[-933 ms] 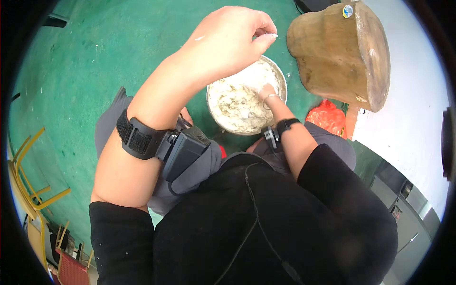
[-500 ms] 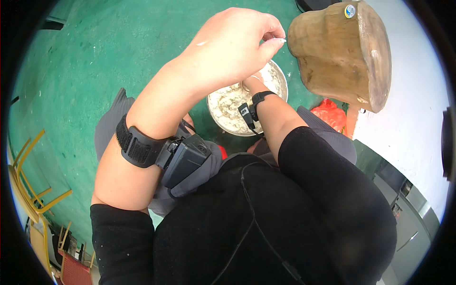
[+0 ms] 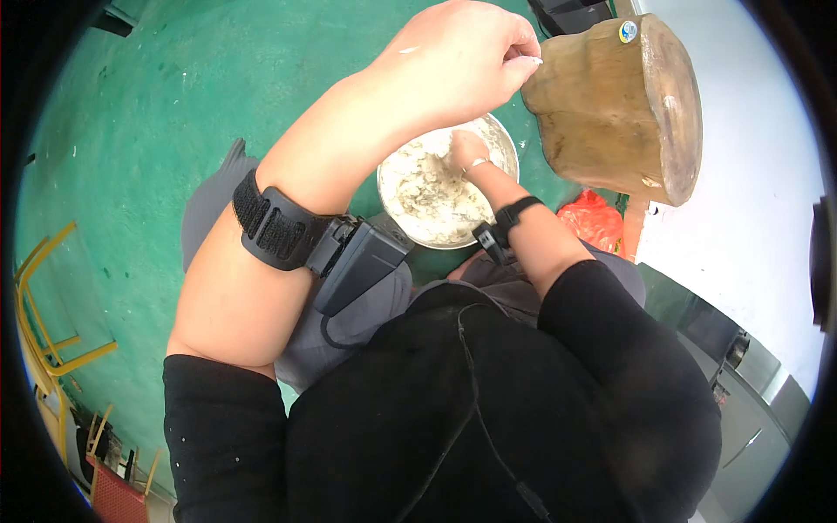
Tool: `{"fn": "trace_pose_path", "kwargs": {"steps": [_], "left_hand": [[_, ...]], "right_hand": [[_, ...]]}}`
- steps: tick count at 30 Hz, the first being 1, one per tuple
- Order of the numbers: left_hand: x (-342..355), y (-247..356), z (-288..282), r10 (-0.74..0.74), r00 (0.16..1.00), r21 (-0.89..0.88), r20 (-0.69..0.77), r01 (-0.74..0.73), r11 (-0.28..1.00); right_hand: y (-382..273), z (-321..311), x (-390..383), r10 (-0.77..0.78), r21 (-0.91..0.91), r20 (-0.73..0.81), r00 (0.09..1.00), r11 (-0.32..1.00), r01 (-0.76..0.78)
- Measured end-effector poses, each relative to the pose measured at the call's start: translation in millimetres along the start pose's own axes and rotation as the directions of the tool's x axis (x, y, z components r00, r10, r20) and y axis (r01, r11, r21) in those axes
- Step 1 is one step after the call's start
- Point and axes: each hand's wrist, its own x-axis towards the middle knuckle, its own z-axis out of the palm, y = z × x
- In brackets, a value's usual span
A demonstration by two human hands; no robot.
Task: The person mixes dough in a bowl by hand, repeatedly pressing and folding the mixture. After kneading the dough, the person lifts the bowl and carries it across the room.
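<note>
My right hand (image 3: 466, 150) is down in the bowl (image 3: 392, 174) of pale mix, fingers buried; left hand (image 3: 462, 57) hovers above, pinching a white bit.

Bowl of pale pieces on the floor

A round metal bowl (image 3: 504, 150) sits upright on green floor beside a wooden stump, filled with whitish chopped pieces (image 3: 427, 187).

The scene is lit brightly and evenly by soft daylight; only faint shadows are cast. The white surface (image 3: 750, 218) at three o'clock is nearly overexposed. Straight edges are bent by fisheye distortion, and the rim is vignetted black. Focus is held sharp.
</note>
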Motion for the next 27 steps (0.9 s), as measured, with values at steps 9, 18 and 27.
{"fn": "trace_pose_path", "kwargs": {"steps": [9, 18, 27], "left_hand": [[3.8, 1.5, 14.5, -0.004, 0.999, 0.009, 0.039, 0.004, 1.000], [0.8, -17.4, 16.7, -0.009, 0.998, 0.085, 0.070, 0.003, 0.996], [8.3, -25.0, 13.1, 0.005, 0.998, 0.102, 0.067, -0.012, 0.995]], "right_hand": [[4.4, -18.3, -83.4, -0.055, -0.175, 0.312, 0.948, 0.978, 0.114], [-10.4, 7.4, -35.3, 0.015, -0.178, 0.333, 0.943, 0.983, 0.047], [-14.5, 4.4, -3.8, -0.006, -0.187, 0.384, 0.923, 0.979, 0.084]]}}
